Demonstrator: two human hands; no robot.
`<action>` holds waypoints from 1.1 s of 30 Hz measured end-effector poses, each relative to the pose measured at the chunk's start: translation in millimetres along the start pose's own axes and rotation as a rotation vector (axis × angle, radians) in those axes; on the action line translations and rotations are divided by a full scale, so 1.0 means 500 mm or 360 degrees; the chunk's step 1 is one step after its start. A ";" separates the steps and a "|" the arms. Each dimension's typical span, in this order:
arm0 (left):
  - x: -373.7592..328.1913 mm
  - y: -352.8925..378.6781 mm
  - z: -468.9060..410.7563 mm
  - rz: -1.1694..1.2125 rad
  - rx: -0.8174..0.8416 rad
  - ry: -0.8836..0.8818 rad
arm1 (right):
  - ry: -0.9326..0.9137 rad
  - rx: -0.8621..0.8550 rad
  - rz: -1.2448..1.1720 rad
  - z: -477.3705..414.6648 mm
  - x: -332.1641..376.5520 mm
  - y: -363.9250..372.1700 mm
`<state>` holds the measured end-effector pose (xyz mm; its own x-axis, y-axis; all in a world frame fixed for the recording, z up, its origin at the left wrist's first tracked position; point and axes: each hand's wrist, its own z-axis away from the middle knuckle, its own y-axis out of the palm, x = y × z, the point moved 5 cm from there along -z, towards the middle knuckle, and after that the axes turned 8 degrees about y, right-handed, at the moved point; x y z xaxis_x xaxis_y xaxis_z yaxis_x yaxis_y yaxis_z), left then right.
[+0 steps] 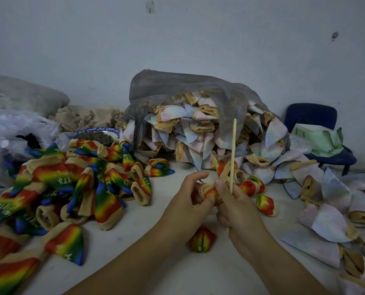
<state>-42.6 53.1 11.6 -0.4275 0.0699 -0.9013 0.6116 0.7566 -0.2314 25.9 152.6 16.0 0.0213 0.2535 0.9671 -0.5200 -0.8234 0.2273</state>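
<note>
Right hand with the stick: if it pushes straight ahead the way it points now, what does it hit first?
Likely the orange-and-tan fabric piece lying just beyond the right hand gripping the stick, then the pale pile spilling from the grey bag. Depth is hard to judge.

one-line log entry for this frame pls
left hand: grips rainbow fabric piece | right hand: holds wooden stick upright, thumb on piece | rainbow pile left, pale pile right
</note>
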 end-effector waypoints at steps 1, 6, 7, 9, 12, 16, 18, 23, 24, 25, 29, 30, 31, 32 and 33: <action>-0.003 0.000 0.001 -0.0052 0.0000 0.0043 | 0.0025 0.0035 -0.0076 0.000 0.000 0.001; -0.016 -0.005 0.003 -0.0337 -0.0023 0.0241 | 0.0071 0.0100 -0.0315 -0.005 -0.001 0.002; -0.015 -0.006 0.001 -0.0364 -0.0036 0.0255 | 0.0066 0.0115 -0.0368 -0.005 0.000 0.003; -0.010 -0.009 -0.001 -0.0308 -0.0082 0.0206 | 0.0046 0.0154 -0.0452 -0.004 0.002 0.007; 0.010 -0.015 -0.006 -0.0140 -0.0183 -0.0001 | 0.0023 0.0183 -0.0506 -0.005 0.004 0.009; 0.032 -0.021 -0.009 0.0183 -0.0258 -0.0293 | 0.0049 0.0187 -0.0482 -0.005 -0.001 0.008; 0.040 -0.024 -0.007 0.0394 -0.0317 -0.0411 | 0.0049 0.0208 -0.0469 -0.005 -0.003 0.011; 0.049 -0.017 -0.001 0.1153 -0.0480 -0.0644 | 0.0058 0.0217 -0.0453 -0.007 -0.005 0.019; 0.048 -0.015 -0.002 0.1285 -0.0494 -0.0670 | 0.0053 0.0211 -0.0448 -0.007 -0.005 0.018; 0.045 -0.012 -0.002 0.1398 -0.0499 -0.0693 | 0.0044 0.0200 -0.0448 -0.008 -0.004 0.018; 0.030 -0.004 -0.006 0.1709 -0.0440 -0.0760 | -0.0001 0.0117 -0.0406 -0.010 -0.007 0.016; 0.026 -0.001 -0.006 0.1773 -0.0405 -0.0776 | -0.0006 0.0100 -0.0391 -0.010 -0.008 0.015; 0.021 0.001 -0.006 0.1837 -0.0356 -0.0792 | -0.0011 0.0091 -0.0382 -0.009 -0.009 0.015; 0.016 0.003 -0.006 0.1899 -0.0305 -0.0803 | -0.0014 0.0091 -0.0375 -0.009 -0.007 0.015; 0.011 0.005 -0.004 0.1954 -0.0257 -0.0808 | -0.0012 0.0098 -0.0368 -0.008 -0.007 0.015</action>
<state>-44.8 56.7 6.8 0.6532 0.5346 -0.5363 0.3186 0.4484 0.8351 18.4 147.7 13.9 0.1404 0.4349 0.8895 -0.4477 -0.7734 0.4488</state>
